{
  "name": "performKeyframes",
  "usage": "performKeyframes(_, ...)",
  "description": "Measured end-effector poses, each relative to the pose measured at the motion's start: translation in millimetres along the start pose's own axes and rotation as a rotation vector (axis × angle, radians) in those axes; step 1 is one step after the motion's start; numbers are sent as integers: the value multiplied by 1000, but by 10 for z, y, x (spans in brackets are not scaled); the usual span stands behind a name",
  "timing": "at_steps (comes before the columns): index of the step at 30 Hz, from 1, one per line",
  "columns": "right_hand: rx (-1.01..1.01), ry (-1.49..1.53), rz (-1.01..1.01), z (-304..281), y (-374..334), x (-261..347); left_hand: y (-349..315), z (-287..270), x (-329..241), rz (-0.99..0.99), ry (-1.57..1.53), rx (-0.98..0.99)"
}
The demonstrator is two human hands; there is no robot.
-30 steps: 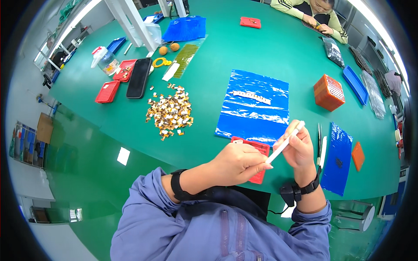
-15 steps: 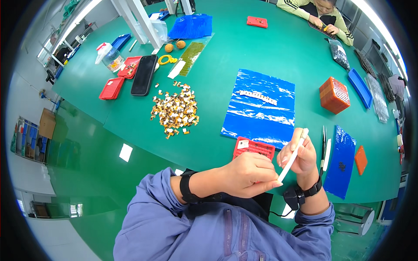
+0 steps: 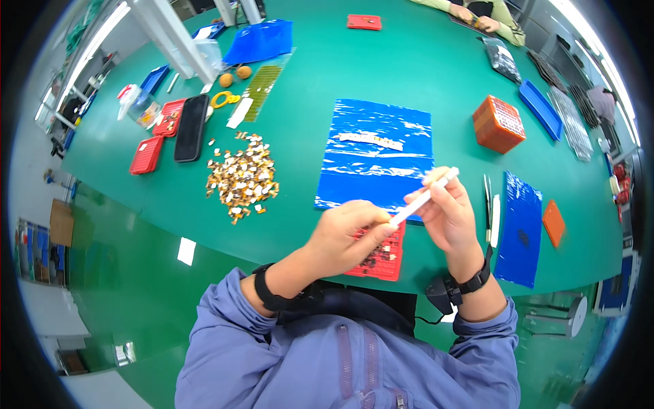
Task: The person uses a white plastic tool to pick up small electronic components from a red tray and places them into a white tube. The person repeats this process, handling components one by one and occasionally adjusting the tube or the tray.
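Between my hands is a slim white stick, slanting up to the right. The thumb and fingers of my left hand pinch its lower end. My right hand grips it near the upper end with thumb and fingertips. Below my left hand lies a red ribbed tray with small dark and pale pieces in it, partly covered by that hand. Just beyond my hands a shiny blue sheet lies flat on the table. A curved row of small white pieces rests on it.
To the left are a heap of small gold-and-white parts, a black phone and red trays. On the right stand an orange stacked box, tweezers and a second blue sheet. A co-worker's hands work at the far right.
The view has shifted, and the table's things appear further left. My hands have moved forward relative to the red tray, showing more of it. The white stick now lies at a flatter slant.
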State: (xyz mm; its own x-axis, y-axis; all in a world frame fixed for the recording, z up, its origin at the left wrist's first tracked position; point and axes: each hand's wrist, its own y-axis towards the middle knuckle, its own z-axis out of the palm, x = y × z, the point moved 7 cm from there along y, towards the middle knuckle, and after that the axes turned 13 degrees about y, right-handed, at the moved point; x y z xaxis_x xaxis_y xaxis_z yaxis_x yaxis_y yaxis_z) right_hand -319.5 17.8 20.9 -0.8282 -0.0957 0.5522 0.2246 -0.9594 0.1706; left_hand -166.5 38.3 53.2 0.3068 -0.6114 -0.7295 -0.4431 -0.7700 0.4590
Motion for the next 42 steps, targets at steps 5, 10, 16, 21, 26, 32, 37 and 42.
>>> performKeyframes(5,52,-63,6,40,1,13,-17,24,58,-79,-80,94)
performKeyframes(10,78,14,42,6,-17,-16,-20,68,43,-140,-249,165)
performKeyframes(16,29,68,69,9,-7,-52,-38,95,68,-124,-331,155)
performKeyframes(21,48,56,40,-1,3,-33,-39,91,46,-124,-259,129)
performKeyframes(26,56,16,-22,26,3,9,-80,111,83,-161,-299,106)
performKeyframes(32,57,-32,-86,19,-15,45,-98,141,112,-275,-442,96)
performKeyframes(37,63,65,-47,1,-11,20,-77,164,67,-280,-566,108)
performKeyframes(42,48,69,-29,-17,-4,7,-58,144,44,-219,-500,85)
